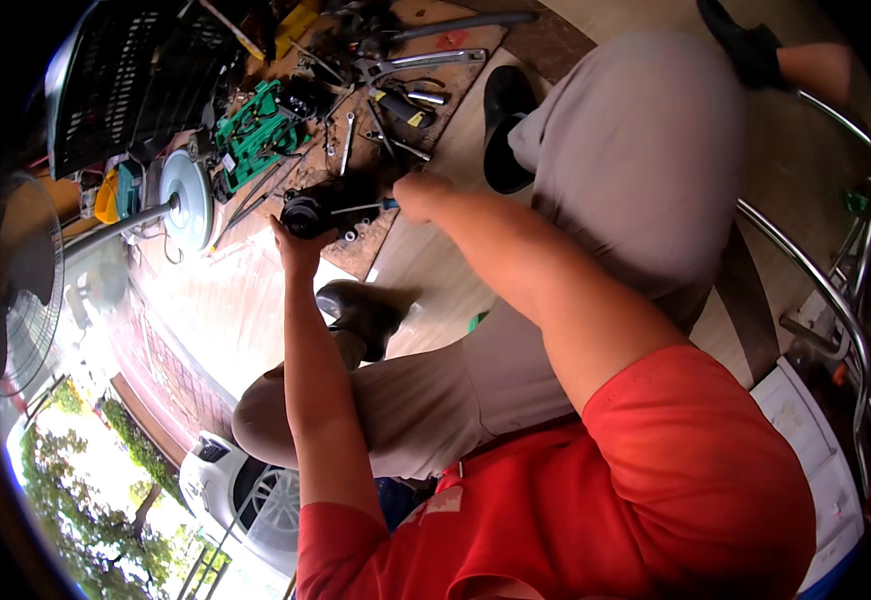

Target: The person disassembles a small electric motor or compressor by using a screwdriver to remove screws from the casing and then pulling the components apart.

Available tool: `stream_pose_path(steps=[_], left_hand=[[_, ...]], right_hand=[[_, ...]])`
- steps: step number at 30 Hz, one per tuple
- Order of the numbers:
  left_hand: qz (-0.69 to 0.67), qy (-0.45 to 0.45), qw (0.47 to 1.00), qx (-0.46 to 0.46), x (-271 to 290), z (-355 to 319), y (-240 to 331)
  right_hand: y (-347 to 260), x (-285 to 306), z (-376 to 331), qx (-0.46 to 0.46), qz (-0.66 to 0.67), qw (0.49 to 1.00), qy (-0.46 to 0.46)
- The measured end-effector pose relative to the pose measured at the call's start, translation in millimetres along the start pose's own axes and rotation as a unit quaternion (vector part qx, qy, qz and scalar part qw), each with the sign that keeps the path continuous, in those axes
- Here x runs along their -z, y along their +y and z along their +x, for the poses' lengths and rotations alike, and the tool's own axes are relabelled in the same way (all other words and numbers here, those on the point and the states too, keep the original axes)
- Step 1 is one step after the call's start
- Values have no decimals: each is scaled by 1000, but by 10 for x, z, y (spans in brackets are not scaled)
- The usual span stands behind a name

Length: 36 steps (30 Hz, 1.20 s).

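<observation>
Left hand [301,252] grips the black round part [303,215]; right hand [421,197] grips the screwdriver [360,208], shaft toward the part.

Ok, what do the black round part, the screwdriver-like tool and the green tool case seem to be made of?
Black round part: metal or hard plastic; it's too dark and shadowed to tell.
Screwdriver-like tool: smooth steel shaft, judging by its pale grey shine; the bluish handle, mostly hidden, may be plastic.
Green tool case: probably moulded plastic, given its solid colour and shaped recesses.
</observation>
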<state>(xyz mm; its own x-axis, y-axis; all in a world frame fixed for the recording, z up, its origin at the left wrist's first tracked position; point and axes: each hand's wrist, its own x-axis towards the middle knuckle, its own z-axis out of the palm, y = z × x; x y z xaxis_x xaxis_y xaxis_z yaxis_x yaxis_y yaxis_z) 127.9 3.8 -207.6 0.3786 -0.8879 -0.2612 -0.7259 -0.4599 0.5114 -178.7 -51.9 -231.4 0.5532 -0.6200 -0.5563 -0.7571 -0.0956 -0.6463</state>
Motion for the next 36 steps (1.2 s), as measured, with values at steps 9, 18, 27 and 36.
stream_pose_path(steps=[9,18,27,36], left_hand=[[-339,-51,939,44,-131,-195,-46],[-408,-33,912,-10,-236,-234,-21],[-384,1,921,-55,-363,-166,-222],[-291,37,954,-57,-312,-198,19]], right_hand=[[155,87,221,-29,212,955,-207],[105,-83,323,-15,25,989,-147],[-52,-216,-8,-31,-58,995,81],[79,57,233,-114,212,927,-286]])
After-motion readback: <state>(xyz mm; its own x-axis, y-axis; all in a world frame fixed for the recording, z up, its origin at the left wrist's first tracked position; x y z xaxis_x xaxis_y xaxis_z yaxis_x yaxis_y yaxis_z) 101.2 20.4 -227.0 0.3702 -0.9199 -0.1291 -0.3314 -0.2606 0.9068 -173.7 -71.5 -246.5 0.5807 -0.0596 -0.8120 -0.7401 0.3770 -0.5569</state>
